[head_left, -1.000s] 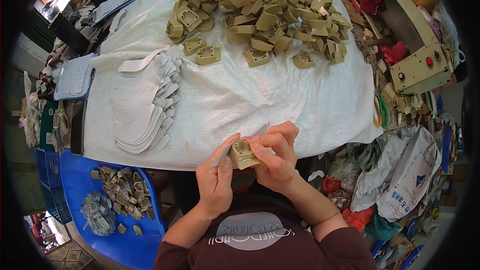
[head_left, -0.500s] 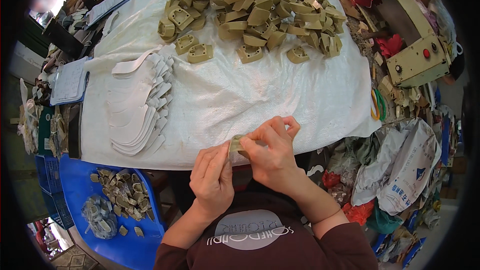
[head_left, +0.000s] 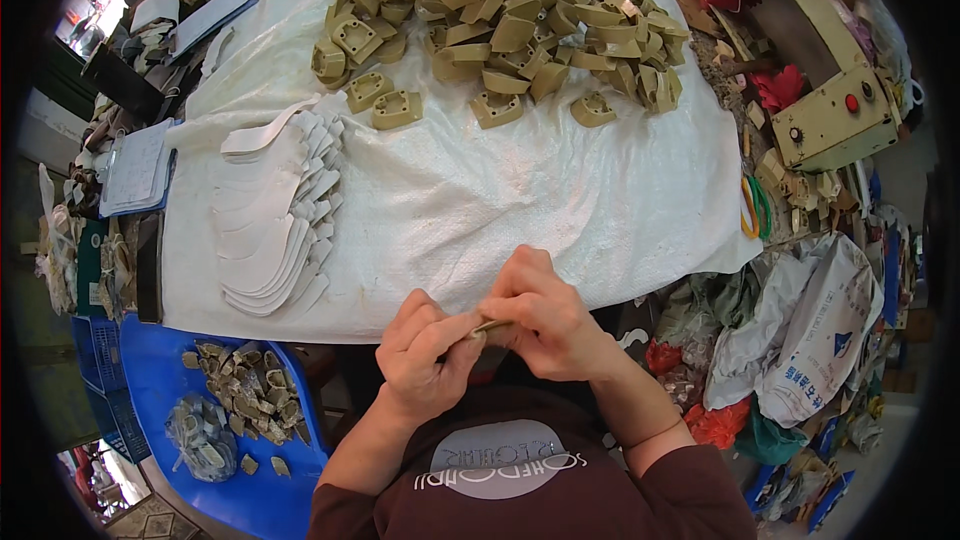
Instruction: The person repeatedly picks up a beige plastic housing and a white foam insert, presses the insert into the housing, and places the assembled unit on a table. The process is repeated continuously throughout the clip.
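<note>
Just in front of my body, off the near edge of the table, my left hand (head_left: 425, 348) and my right hand (head_left: 545, 320) meet around a small olive-tan piece (head_left: 490, 326). Both hands are closed, with fingers and thumbs pinching it. Most of the piece is covered by the fingers; only a thin edge shows, so its full shape cannot be made out. Beyond the hands, a heap of olive-tan shoe heels (head_left: 512, 32) with holes in them lies at the far side of the table. A few heels, one a single heel (head_left: 397, 109), sit apart along the heap's near side.
White sheeting (head_left: 450, 200) covers the table. Overlapping white insole-shaped pieces (head_left: 265, 250) lie at left. A blue chair (head_left: 170, 440) at lower left bears tan pieces (head_left: 255, 390) and a clear bag (head_left: 203, 440). At right are a control box (head_left: 835, 120) and a white sack (head_left: 815, 340).
Both hands have come closer together and turned inward over the olive-tan piece, hiding more of it. My right hand has shifted slightly down and its fingers have curled in.
</note>
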The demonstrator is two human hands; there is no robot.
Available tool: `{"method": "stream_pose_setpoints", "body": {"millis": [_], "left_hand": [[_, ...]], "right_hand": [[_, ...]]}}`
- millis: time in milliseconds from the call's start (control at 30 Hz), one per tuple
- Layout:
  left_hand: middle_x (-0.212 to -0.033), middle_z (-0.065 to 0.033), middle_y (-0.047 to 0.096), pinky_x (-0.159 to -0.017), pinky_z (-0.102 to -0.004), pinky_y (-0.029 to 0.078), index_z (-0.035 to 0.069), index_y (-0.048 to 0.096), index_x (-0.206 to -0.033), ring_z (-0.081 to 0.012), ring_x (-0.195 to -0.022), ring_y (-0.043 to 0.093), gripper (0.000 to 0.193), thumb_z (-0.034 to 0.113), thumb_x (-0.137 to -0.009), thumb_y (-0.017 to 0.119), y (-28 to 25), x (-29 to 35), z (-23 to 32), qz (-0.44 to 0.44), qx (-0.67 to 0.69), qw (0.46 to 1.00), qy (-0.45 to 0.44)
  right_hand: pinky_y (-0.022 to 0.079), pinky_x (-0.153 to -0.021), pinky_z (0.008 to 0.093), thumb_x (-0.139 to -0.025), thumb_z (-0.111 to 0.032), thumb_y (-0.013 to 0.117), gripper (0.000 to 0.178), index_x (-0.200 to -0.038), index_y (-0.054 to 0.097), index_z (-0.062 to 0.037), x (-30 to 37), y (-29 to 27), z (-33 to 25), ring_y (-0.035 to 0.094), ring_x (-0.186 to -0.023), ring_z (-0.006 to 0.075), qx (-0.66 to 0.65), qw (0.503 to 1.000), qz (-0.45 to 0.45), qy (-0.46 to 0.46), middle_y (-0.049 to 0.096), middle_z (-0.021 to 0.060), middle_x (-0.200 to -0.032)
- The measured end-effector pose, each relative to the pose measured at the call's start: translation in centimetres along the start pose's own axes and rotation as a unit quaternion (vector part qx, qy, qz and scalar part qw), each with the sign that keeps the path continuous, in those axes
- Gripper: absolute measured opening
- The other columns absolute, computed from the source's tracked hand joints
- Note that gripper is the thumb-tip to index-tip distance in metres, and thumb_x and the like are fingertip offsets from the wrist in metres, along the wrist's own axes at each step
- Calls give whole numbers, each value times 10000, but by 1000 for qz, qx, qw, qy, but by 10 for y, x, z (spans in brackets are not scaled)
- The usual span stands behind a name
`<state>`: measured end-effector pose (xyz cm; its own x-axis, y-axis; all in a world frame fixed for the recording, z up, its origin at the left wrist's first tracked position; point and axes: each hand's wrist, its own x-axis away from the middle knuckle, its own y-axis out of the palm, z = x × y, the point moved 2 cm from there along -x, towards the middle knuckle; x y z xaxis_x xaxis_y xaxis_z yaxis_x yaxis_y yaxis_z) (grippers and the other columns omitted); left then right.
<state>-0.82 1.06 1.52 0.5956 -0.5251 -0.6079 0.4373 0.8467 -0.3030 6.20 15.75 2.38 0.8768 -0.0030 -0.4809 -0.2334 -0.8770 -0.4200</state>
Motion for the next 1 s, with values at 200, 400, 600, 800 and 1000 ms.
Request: {"method": "stream_pose_setpoints", "body": {"millis": [200, 400, 600, 800, 1000], "left_hand": [[-688, -23, 512, -557, -281, 376, 43, 649, -795, -181, -626, 458, 173, 96, -697, 781, 3, 3, 6, 49, 4, 999, -5], [-741, -20, 530, -621, -297, 384, 78, 653, -806, -206, -695, 478, 250, -24, -612, 773, -9, 3, 1, 72, -67, 994, 40], [-756, -18, 465, -640, -299, 379, 104, 636, -847, -216, -765, 463, 297, -54, -625, 755, -29, 2, -5, 105, -39, 994, 2], [-873, -64, 574, -780, -346, 459, 83, 589, -868, -250, -824, 570, 290, -46, -661, 744, -10, 0, 14, 63, 110, 992, 4], [-923, -91, 601, -588, -327, 381, 68, 550, -806, -263, -796, 613, 266, -24, -596, 684, -6, -1, 13, -34, -85, 990, 103]], "right_hand": [[347, -731, 355, -625, -4, 705, 364, -964, 600, -83, 3, 7, -2, 478, -818, 228, 1, 999, 25, -26, 542, 35, -848], [402, -823, 387, -621, -25, 736, 386, -979, 598, -69, -7, 2, -12, 523, -904, 264, 105, 994, 27, -29, 600, 51, -943], [451, -828, 331, -786, -106, 699, 291, -1050, 594, -43, 9, -4, -10, 577, -885, 211, -80, 986, 65, 132, 622, 114, -1018], [490, -833, 306, -985, -195, 477, 261, -1125, 494, 25, 25, 23, -2, 601, -907, 149, -422, 833, 199, 298, 635, 139, -997], [486, -908, 331, -1002, -128, 398, 229, -1125, 499, 37, 27, 15, -10, 603, -1033, 226, -516, 793, 194, 261, 588, 224, -1175]]}}
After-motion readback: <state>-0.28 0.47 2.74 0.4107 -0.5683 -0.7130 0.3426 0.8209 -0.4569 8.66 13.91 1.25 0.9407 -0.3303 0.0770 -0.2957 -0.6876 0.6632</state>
